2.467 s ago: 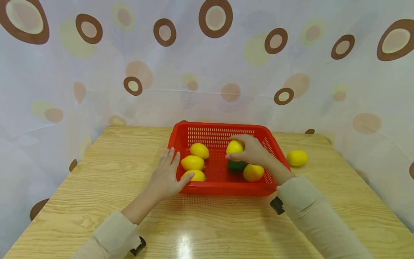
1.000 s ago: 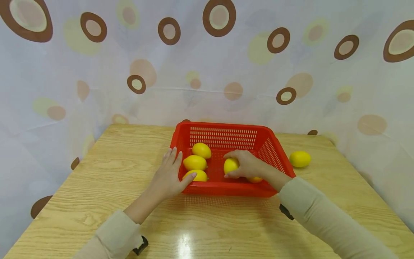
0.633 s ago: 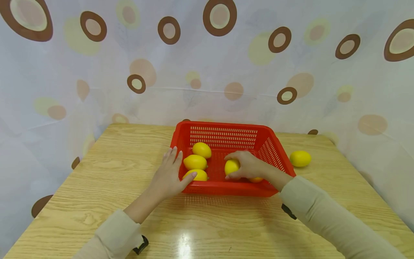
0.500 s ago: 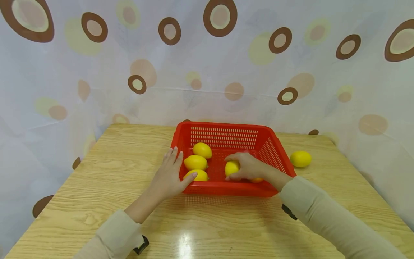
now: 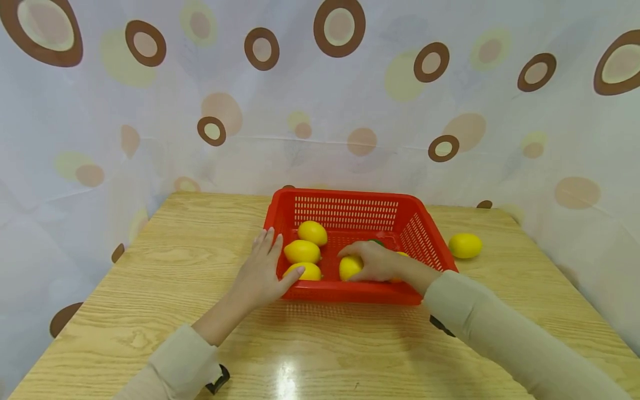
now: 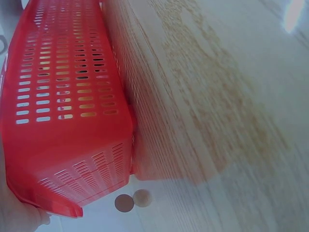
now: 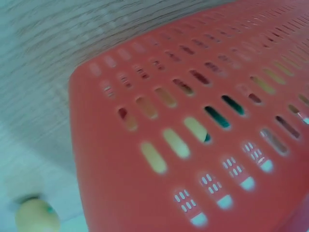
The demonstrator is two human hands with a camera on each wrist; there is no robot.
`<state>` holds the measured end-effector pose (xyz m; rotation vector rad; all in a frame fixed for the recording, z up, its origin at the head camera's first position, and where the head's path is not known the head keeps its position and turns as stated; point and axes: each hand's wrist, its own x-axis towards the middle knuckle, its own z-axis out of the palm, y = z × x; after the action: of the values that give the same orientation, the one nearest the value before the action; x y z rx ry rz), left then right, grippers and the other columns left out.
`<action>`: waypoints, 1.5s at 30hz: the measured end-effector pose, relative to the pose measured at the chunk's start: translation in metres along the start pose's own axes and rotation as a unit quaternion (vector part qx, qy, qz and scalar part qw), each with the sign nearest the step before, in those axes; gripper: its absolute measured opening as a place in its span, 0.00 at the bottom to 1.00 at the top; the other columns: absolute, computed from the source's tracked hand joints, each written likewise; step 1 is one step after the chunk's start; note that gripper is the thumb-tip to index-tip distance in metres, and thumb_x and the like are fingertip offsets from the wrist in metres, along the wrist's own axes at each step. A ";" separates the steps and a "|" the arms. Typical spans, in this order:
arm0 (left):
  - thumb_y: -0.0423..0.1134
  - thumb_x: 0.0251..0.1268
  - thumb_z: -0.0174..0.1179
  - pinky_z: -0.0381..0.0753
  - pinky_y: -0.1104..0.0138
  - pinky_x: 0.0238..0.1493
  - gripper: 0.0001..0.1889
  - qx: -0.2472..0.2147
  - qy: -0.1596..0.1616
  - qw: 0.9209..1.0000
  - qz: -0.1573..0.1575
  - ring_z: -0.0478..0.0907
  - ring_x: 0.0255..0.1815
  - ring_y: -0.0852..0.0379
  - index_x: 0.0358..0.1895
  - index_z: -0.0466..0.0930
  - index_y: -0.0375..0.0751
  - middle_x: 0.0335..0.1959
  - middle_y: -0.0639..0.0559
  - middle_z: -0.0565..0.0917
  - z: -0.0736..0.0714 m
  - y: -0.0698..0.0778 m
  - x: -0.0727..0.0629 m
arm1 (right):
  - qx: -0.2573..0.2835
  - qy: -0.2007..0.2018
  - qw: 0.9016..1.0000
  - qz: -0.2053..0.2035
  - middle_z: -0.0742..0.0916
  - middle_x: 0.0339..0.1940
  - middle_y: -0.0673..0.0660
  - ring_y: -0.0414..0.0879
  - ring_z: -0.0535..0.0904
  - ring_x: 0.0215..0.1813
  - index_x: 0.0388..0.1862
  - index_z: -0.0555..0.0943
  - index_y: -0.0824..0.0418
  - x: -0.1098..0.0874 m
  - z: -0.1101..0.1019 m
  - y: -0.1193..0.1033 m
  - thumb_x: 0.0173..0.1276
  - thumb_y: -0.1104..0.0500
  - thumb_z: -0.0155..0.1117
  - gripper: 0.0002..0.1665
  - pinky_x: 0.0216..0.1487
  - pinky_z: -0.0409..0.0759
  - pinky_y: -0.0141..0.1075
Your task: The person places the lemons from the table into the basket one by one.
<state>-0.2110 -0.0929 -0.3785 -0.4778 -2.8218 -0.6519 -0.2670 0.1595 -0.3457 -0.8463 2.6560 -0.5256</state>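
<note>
A red slotted basket [image 5: 345, 287] stands on the table. My left hand [image 5: 260, 278] lies over its left rim near the front corner, fingers straight and thumb stretched along the front rim. Inside the basket, my right hand [image 5: 376, 262] holds a yellow lemon [image 5: 349, 268] low down, close behind the front wall, with fingers and thumb curled about it. Along the left side are three lemons in a row: a back one [image 5: 313, 233], a middle one [image 5: 302, 252] and a front one [image 5: 305, 271]. A dark green fruit [image 5: 377, 242] and an orange-yellow fruit [image 5: 401, 255] are mostly hidden by my right hand.
Another lemon [image 5: 465, 245] lies on the wooden table [image 5: 200, 222], outside the basket to the right. A patterned curtain [image 5: 320, 100] hangs behind the table. In the right wrist view, the basket wall [image 7: 120, 179] takes up most of the picture.
My right hand has lowered the lemon into the basket and then shifted it slightly left and toward the front. Some of the dark green fruit shows again behind it. My left hand stays at the rim.
</note>
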 end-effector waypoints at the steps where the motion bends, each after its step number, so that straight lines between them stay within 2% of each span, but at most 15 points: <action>1: 0.61 0.63 0.48 0.54 0.46 0.70 0.43 0.000 0.000 1.000 0.000 0.42 0.75 0.37 0.69 0.54 0.27 0.73 0.33 0.49 0.000 0.000 0.000 | -0.007 -0.003 1.000 -0.005 0.78 0.60 0.58 0.52 0.72 0.59 0.60 0.74 0.61 0.001 0.001 0.001 0.59 0.53 0.67 0.30 0.62 0.71 0.48; 9: 0.62 0.62 0.48 0.54 0.46 0.70 0.44 0.002 0.001 1.000 0.001 0.42 0.75 0.37 0.69 0.54 0.27 0.73 0.33 0.49 0.001 0.000 0.000 | -0.051 -0.023 0.998 -0.013 0.78 0.61 0.59 0.54 0.72 0.61 0.60 0.74 0.61 0.006 0.003 0.005 0.60 0.52 0.66 0.30 0.63 0.70 0.49; 20: 0.62 0.63 0.47 0.51 0.47 0.72 0.44 0.003 0.000 1.000 0.002 0.42 0.75 0.37 0.69 0.54 0.27 0.73 0.33 0.49 -0.001 0.000 0.001 | -0.055 -0.025 0.998 -0.015 0.78 0.61 0.60 0.54 0.71 0.63 0.60 0.74 0.62 0.007 0.004 0.002 0.60 0.53 0.66 0.30 0.64 0.69 0.49; 27: 0.62 0.63 0.47 0.53 0.47 0.71 0.44 0.003 -0.001 1.000 -0.001 0.42 0.75 0.37 0.69 0.53 0.28 0.73 0.34 0.49 -0.001 0.001 0.000 | -0.020 -0.010 1.000 -0.009 0.81 0.56 0.56 0.47 0.75 0.52 0.58 0.75 0.61 0.006 0.002 0.000 0.60 0.55 0.66 0.27 0.57 0.76 0.42; 31: 0.62 0.63 0.47 0.53 0.46 0.71 0.44 0.003 -0.004 1.000 -0.004 0.42 0.75 0.37 0.69 0.53 0.28 0.73 0.34 0.49 -0.001 0.001 0.000 | -0.026 -0.010 1.000 -0.014 0.82 0.55 0.56 0.45 0.74 0.46 0.58 0.75 0.63 0.005 0.002 0.002 0.61 0.56 0.65 0.27 0.53 0.77 0.39; 36: 0.62 0.63 0.47 0.53 0.46 0.70 0.44 0.003 -0.009 1.000 -0.005 0.41 0.75 0.37 0.69 0.53 0.28 0.74 0.34 0.48 -0.001 0.001 0.000 | -0.037 -0.006 0.999 -0.023 0.82 0.53 0.57 0.44 0.74 0.43 0.57 0.75 0.65 0.004 0.002 0.003 0.61 0.56 0.65 0.27 0.49 0.77 0.36; 45: 0.62 0.63 0.47 0.53 0.46 0.70 0.44 0.003 -0.009 1.000 -0.007 0.41 0.75 0.37 0.69 0.52 0.28 0.74 0.34 0.48 0.000 0.001 0.000 | -0.015 0.015 1.000 -0.006 0.83 0.48 0.55 0.48 0.73 0.42 0.57 0.77 0.64 0.004 0.001 0.000 0.61 0.55 0.65 0.26 0.42 0.74 0.32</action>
<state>-0.2105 -0.0926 -0.3779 -0.4666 -2.8456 -0.6435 -0.2696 0.1573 -0.3469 -0.8703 2.6930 -0.5063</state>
